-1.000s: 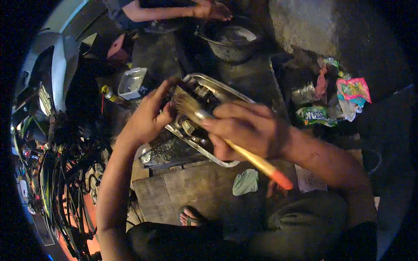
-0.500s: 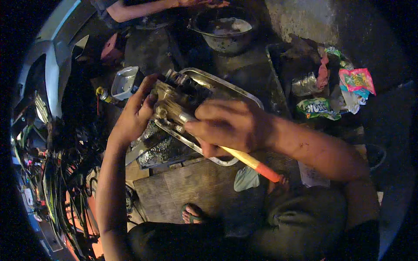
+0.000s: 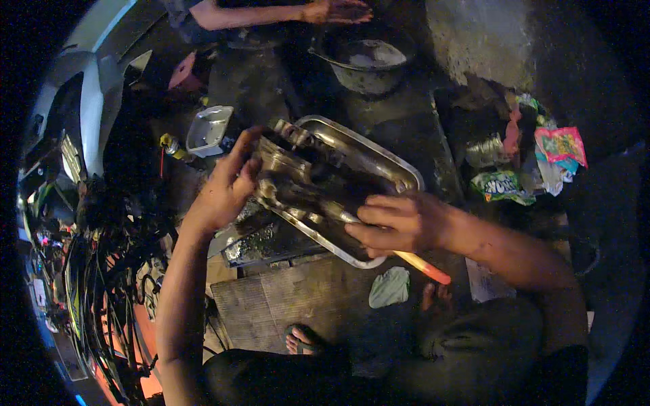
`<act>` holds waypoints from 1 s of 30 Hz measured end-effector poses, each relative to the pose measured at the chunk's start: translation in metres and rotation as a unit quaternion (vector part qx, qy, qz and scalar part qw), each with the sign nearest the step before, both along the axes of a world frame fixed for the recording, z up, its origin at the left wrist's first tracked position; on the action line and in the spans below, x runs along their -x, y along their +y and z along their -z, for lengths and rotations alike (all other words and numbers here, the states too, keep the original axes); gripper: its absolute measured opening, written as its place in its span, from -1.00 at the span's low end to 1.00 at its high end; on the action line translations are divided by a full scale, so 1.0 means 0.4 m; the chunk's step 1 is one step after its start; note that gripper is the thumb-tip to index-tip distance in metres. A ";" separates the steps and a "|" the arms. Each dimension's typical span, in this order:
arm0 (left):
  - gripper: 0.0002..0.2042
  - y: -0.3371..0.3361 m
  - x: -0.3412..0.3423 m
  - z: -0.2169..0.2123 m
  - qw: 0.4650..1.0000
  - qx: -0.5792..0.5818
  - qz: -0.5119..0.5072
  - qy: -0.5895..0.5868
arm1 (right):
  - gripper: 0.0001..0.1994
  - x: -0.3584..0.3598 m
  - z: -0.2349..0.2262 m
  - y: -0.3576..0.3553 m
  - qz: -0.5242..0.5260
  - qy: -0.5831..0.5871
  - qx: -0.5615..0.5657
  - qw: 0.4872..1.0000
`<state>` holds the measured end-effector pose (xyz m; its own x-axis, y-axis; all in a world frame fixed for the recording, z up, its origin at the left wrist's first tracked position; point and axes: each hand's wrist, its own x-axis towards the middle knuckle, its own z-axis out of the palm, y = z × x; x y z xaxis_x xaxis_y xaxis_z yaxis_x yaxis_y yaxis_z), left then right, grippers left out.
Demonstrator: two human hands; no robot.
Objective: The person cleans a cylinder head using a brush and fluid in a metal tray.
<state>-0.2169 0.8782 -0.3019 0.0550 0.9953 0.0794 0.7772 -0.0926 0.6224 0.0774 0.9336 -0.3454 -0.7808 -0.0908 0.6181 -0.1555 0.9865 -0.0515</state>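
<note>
Greasy metal engine part (image 3: 298, 179) sits mid-frame in steel tray (image 3: 379, 152), left hand (image 3: 223, 186) gripping its left end, right hand (image 3: 396, 223) closed round orange-handled brush (image 3: 423, 267) w/ bristles on part, metal basin (image 3: 365, 64) up top.

Shiny metal tray (image 3: 399, 172); greasy matt metal part (image 3: 298, 179); glossy orange plastic brush handle (image 3: 423, 265).

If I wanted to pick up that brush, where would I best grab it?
By the orange handle end, coming from the lower right. It sticks out free past the right hand and the metal tray, while the bristle end is buried against the engine part.
</note>
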 end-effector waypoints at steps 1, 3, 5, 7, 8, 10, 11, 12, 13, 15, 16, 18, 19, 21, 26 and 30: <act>-0.49 -0.001 -0.008 -0.019 0.999 0.038 -0.001 -0.011 | -0.57 -0.010 -0.015 0.000 -0.003 -0.015 -0.015 1.000; -0.49 0.004 -0.008 -0.021 1.000 0.006 0.014 0.012 | -0.57 0.008 -0.056 0.001 -0.007 0.033 -0.020 0.999; -0.48 -0.001 -0.027 -0.030 0.999 -0.017 0.034 0.021 | -0.60 0.028 -0.085 -0.013 0.008 0.079 -0.013 0.997; -0.47 -0.010 -0.026 -0.038 0.999 0.031 0.003 0.017 | -0.60 0.026 -0.012 -0.002 0.002 0.062 -0.011 0.998; -0.46 -0.014 -0.031 -0.061 0.998 0.067 0.001 0.009 | -0.61 0.012 0.014 0.005 -0.001 0.043 -0.012 0.999; -0.45 -0.017 -0.029 -0.062 0.994 0.105 -0.004 -0.001 | -0.63 -0.020 0.008 0.010 0.006 -0.029 0.019 0.999; -0.45 -0.013 -0.018 -0.042 0.999 0.031 0.007 0.015 | -0.64 -0.025 -0.003 0.022 0.005 0.016 0.007 1.000; -0.46 -0.025 -0.010 -0.020 0.999 -0.030 0.011 0.032 | -0.64 -0.021 -0.012 0.022 -0.003 0.062 0.007 0.998; -0.47 -0.016 -0.012 -0.017 0.999 -0.025 0.017 0.014 | -0.64 -0.003 -0.065 0.012 0.010 0.113 0.027 0.993; -0.47 -0.008 -0.021 -0.034 1.000 -0.012 0.029 0.002 | -0.63 0.036 -0.090 0.013 0.008 0.111 0.022 0.994; -0.48 -0.008 -0.025 -0.040 0.999 -0.003 0.042 -0.003 | -0.63 0.042 -0.095 0.011 0.006 0.117 0.013 0.993; -0.48 -0.008 -0.019 -0.021 0.999 -0.008 0.036 0.012 | -0.61 0.005 -0.001 0.013 0.007 0.070 0.004 0.998; -0.49 -0.004 -0.023 -0.025 0.999 -0.022 0.043 0.011 | -0.60 -0.031 0.028 0.012 0.020 0.024 0.006 1.000; -0.50 -0.012 -0.020 -0.023 0.999 -0.009 0.020 0.035 | -0.59 -0.065 0.052 0.026 0.010 -0.018 0.026 0.999; -0.49 -0.018 -0.022 -0.017 0.999 0.017 0.031 0.006 | -0.64 0.033 -0.093 0.005 0.029 0.121 0.032 0.992; -0.49 -0.009 0.001 -0.001 0.993 -0.082 0.027 0.080 | -0.64 -0.002 0.039 -0.002 0.018 0.072 -0.005 0.997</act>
